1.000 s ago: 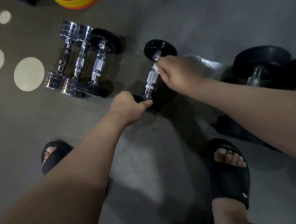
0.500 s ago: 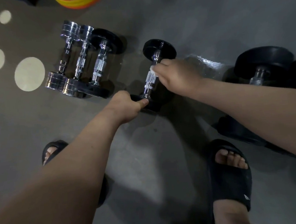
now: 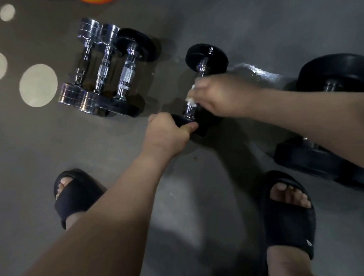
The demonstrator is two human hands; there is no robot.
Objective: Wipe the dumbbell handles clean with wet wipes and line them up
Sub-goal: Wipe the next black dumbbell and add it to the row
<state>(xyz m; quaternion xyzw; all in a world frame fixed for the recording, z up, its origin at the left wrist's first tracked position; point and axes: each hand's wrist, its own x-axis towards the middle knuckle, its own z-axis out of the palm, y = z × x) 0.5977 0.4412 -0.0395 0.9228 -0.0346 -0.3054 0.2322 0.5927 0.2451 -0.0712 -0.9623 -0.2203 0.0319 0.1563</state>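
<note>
- On the floor [image 3: 200, 15] at right, one big black dumbbell [image 3: 335, 71], partly behind the right arm [image 3: 315, 115].
- Upper left, three smaller dumbbells [image 3: 107, 72] side by side.
- Between them, one dumbbell [image 3: 206, 57]: left hand [image 3: 168, 134] grips its near plate, right hand [image 3: 223, 96] curls its fingers [image 3: 200, 87] round a wet wipe [image 3: 190, 99] on the handle.

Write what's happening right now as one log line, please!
step: wipe dumbbell handle | left hand: grips near plate | right hand: holds wet wipe on handle | lined up: three dumbbells

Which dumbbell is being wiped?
The lone black-ended dumbbell right of the row of three; left hand grips its end, right hand holds white wipe on handle.
</note>
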